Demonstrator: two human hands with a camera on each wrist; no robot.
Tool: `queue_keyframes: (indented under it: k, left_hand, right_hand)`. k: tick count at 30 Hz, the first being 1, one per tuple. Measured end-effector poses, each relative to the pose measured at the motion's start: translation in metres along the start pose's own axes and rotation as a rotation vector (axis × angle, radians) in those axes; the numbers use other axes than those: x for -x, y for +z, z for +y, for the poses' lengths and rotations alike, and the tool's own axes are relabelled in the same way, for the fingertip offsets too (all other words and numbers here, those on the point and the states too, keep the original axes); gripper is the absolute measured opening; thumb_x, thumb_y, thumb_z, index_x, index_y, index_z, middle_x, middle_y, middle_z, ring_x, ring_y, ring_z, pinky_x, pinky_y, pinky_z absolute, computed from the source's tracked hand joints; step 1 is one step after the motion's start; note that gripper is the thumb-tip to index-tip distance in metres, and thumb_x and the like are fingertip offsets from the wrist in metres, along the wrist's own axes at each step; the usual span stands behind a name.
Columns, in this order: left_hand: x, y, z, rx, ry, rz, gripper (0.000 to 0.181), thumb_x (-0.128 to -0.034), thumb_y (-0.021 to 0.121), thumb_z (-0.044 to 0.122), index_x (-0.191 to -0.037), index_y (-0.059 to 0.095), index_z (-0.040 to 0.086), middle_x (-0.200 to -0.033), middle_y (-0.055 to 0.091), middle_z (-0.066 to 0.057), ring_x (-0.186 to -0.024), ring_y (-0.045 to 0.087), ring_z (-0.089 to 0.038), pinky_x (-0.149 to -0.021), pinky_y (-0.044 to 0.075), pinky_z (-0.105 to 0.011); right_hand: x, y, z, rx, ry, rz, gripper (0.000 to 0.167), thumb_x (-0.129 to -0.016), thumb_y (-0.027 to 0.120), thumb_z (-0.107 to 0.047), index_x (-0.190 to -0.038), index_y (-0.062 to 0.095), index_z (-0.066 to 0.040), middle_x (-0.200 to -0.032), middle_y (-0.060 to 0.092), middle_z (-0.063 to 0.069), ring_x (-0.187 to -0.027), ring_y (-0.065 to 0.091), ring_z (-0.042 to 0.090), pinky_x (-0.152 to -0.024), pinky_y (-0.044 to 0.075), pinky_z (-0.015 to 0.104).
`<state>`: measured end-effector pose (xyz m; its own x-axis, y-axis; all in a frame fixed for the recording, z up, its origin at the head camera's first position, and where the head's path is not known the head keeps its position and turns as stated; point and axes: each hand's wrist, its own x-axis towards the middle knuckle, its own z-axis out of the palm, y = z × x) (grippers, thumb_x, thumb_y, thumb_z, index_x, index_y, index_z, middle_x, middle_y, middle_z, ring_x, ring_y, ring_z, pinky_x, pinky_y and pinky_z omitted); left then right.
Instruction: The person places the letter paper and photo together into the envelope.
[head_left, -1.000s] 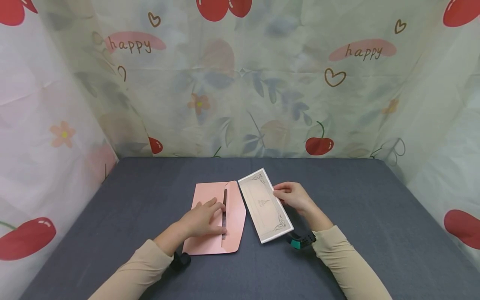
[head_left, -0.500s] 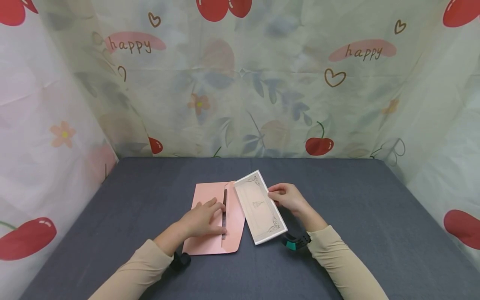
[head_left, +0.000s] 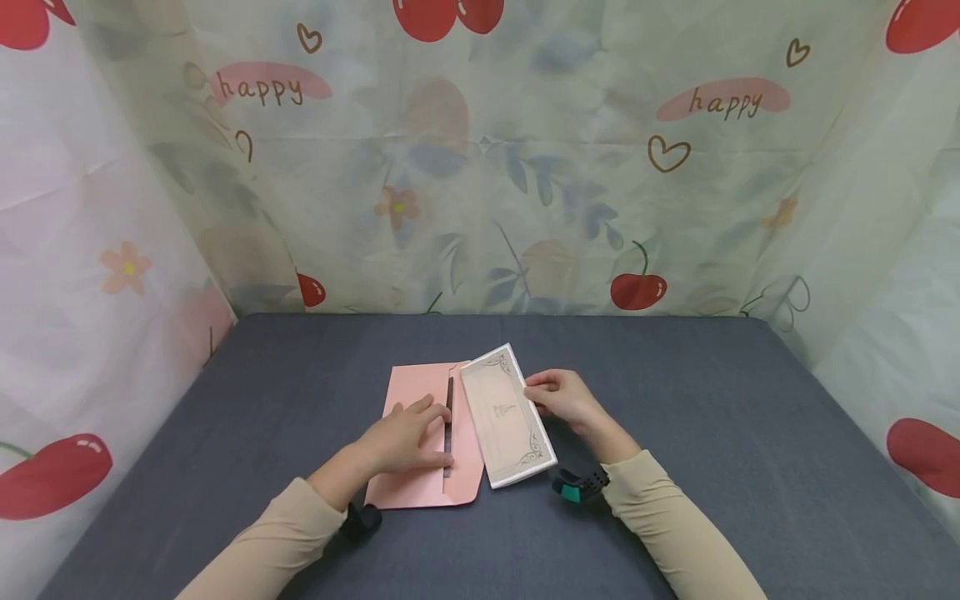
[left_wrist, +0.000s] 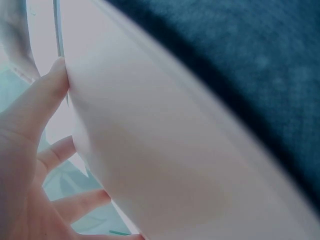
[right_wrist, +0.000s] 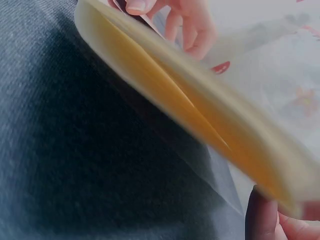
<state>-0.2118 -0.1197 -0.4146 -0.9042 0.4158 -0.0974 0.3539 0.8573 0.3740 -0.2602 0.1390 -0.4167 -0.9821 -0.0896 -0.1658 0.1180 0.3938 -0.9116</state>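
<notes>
A pink envelope (head_left: 467,475) lies on the table, its flap to the right and a dark strip along its slit. On it rests my left hand (head_left: 401,437), fingers spread, thumb and index tips at the slit; the left wrist view shows that hand (left_wrist: 30,150) against the envelope (left_wrist: 150,125). My right hand (head_left: 573,404) pinches the right edge of a pale, folded-looking card (head_left: 506,417) with ornate corners. The card is tilted and overlaps the flap's right side. In the right wrist view the card (right_wrist: 150,65) shows a yellowish inner side, with fingertips (right_wrist: 295,227) at its lower end.
The dark grey tabletop (head_left: 675,383) extends around the envelope and card. A patterned curtain (head_left: 480,208) stands behind the table and along both sides. Black bands (head_left: 581,486) are at both wrists.
My right hand has moved left with the card, which has gone from beside the envelope to overlapping its flap. My left hand and the envelope have stayed in place.
</notes>
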Motion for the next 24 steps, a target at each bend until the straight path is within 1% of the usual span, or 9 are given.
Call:
queue_keyframes:
  k: [6, 15, 24]
  left_hand:
    - [-0.001, -0.001, 0.000, 0.000, -0.002, -0.005, 0.052, -0.0747, 0.072, 0.050, -0.115, 0.053, 0.023, -0.146, 0.038, -0.020, -0.130, 0.044, -0.038, -0.112, 0.023, -0.058]
    - [-0.001, -0.001, 0.000, -0.005, 0.007, 0.000, 0.052, -0.0753, 0.071, 0.050, -0.114, 0.053, 0.022, -0.145, 0.038, -0.020, -0.129, 0.045, -0.037, -0.112, 0.023, -0.058]
    - [0.001, -0.001, 0.000, 0.000, 0.030, 0.000, 0.050, -0.0757, 0.072, 0.049, -0.113, 0.053, 0.021, -0.144, 0.039, -0.021, -0.128, 0.047, -0.038, -0.112, 0.024, -0.058]
  right_hand:
    - [-0.002, 0.006, 0.001, -0.036, -0.001, -0.009, 0.025, -0.088, 0.060, -0.006, -0.108, 0.060, 0.008, -0.088, 0.067, 0.013, -0.067, 0.058, 0.006, -0.062, 0.052, 0.021]
    - [-0.003, 0.013, 0.001, -0.084, 0.021, -0.011, 0.025, -0.087, 0.061, -0.005, -0.108, 0.059, 0.008, -0.082, 0.065, 0.008, -0.064, 0.059, 0.006, -0.060, 0.053, 0.020]
    - [0.000, 0.022, -0.002, -0.090, 0.009, 0.008, 0.023, -0.085, 0.062, -0.004, -0.105, 0.060, 0.007, -0.080, 0.065, 0.008, -0.061, 0.060, 0.006, -0.059, 0.055, 0.023]
